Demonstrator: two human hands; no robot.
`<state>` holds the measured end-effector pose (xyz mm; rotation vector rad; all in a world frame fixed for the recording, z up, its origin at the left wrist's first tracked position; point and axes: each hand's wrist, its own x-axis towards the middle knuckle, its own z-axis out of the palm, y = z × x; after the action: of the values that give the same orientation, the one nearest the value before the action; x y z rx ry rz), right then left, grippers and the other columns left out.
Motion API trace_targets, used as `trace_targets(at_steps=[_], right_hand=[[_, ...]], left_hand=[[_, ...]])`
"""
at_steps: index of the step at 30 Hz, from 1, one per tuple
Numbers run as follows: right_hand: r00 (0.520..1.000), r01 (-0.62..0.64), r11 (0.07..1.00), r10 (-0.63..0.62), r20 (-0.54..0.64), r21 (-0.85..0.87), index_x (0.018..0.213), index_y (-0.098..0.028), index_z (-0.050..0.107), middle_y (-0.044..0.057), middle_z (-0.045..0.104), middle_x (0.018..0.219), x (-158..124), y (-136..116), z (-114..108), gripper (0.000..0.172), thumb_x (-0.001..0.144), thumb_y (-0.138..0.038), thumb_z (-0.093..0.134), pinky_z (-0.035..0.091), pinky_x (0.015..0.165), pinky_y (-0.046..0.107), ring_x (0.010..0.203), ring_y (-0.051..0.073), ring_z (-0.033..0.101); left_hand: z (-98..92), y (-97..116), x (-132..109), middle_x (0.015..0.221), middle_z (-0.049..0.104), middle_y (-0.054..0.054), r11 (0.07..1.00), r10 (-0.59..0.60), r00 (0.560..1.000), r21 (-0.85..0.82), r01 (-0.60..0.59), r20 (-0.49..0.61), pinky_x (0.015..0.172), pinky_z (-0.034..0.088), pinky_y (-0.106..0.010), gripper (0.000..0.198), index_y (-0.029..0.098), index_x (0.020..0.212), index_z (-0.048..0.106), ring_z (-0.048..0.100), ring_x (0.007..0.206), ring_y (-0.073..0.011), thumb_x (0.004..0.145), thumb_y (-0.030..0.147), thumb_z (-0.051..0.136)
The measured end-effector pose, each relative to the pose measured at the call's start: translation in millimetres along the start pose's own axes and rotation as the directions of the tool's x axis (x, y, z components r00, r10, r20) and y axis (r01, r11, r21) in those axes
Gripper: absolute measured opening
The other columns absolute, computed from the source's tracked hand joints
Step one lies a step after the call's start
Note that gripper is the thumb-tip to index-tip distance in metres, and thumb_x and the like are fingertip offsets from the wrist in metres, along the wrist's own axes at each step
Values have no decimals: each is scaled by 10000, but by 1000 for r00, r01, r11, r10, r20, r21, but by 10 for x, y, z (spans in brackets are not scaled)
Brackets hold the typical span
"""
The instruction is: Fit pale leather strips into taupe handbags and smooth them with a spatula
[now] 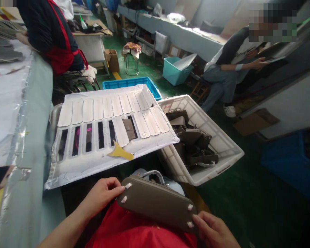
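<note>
A dark olive-brown handbag (157, 203), long and round-ended, rests against the red cloth (139, 229) over the person's lap, its flat underside tilted up to view. The left hand (104, 193) pinches one end, thumb pressed near the corner and fingers curled close; the right hand (212, 227) grips the opposite lower corner, its thumb on the edge and its other fingers partly hidden.

The step in hand seems to be steadying the bag with its base exposed; any turn from here would call for both ends to be carried together. The base looks smooth, leather-like and fairly stiff, with four small white patches (128, 186) paired near its ends. Behind it arches a pale handle (155, 174), apparently wrapped in shiny clear film.

Just beyond lies a white, film-covered slotted board (74, 172), wrinkled at its edges. Rounded matte white strips (98, 111) lie in rows on it, along with a pointed yellow scrap (122, 151). Beside the board, a white plastic crate (201, 179) with ribbed walls holds jumbled dark bags (193, 136). Farther off, a bright blue plastic tub (150, 82) sits behind the board, on the glossy green floor (111, 70).
</note>
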<state>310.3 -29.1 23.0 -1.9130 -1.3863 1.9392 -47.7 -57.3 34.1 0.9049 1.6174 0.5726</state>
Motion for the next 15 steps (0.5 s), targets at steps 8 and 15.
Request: trace_targets(at_steps=[8, 15], right_hand=[[999, -27, 1000, 26, -40, -16, 608, -166, 469, -51, 422, 466, -38, -60, 29, 559, 640, -720, 533, 170, 391, 202, 380, 43, 295], [997, -50, 999, 50, -51, -10, 616, -166, 479, -56, 415, 461, -17, -30, 24, 526, 649, -687, 548, 165, 389, 203, 377, 44, 293]], left_hand=[[-4, -75, 16, 633, 583, 9, 994, 81, 996, 81, -77, -38, 565, 363, -228, 342, 160, 655, 571, 491, 613, -143, 775, 480, 555], [-31, -50, 24, 657, 620, 4, 981, 108, 994, 164, -103, -18, 574, 380, -233, 305, 165, 673, 594, 527, 622, -149, 783, 444, 543]])
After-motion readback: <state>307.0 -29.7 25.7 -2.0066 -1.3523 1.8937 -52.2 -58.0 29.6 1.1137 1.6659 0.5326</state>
